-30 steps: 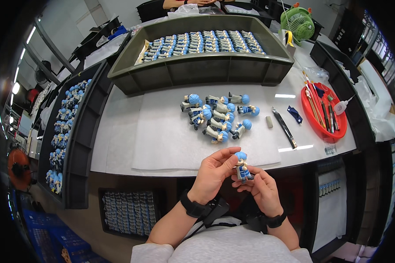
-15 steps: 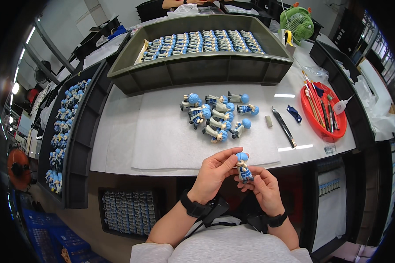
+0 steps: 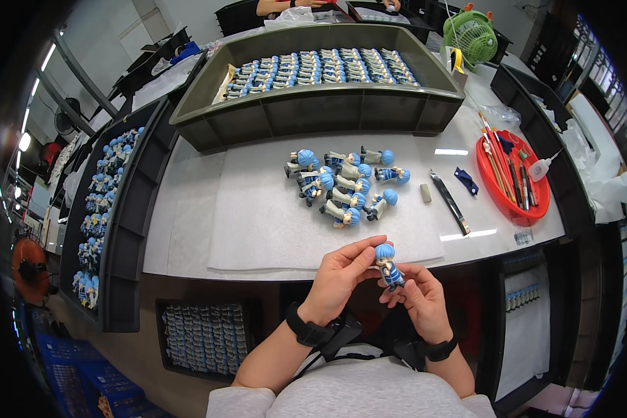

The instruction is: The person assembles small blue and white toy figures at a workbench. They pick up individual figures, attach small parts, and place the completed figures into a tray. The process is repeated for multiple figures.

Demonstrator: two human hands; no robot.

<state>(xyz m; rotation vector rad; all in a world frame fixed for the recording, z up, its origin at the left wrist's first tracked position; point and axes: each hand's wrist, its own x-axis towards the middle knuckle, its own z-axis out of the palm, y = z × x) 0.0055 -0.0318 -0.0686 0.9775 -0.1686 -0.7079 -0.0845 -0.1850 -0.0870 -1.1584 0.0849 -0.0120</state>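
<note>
Between my two hands, just off the table's front edge, is a small blue-haired figurine (image 3: 390, 267) in blue and white clothes, held upright with a slight tilt. My left hand (image 3: 339, 279) pinches its head side between thumb and fingers. Lower down, my right hand (image 3: 419, 298) grips it near the legs. Beyond my hands, a loose group of similar figurines (image 3: 350, 186) lies on a white sheet (image 3: 258, 230).
A large dark bin (image 3: 313, 111) with rows of figurines stands at the back. Another bin (image 3: 122, 258) is at left. To the right lie an eraser-like grey block (image 3: 426, 193), a black-handled tool (image 3: 450, 203) and a red tray (image 3: 542, 209) of brushes. Someone's hand (image 3: 390, 4) shows far off.
The figurine has turned a little in my fingers, its front showing more and its tilt changed. My hands stay in nearly the same place. A far person's hand has come into view.
</note>
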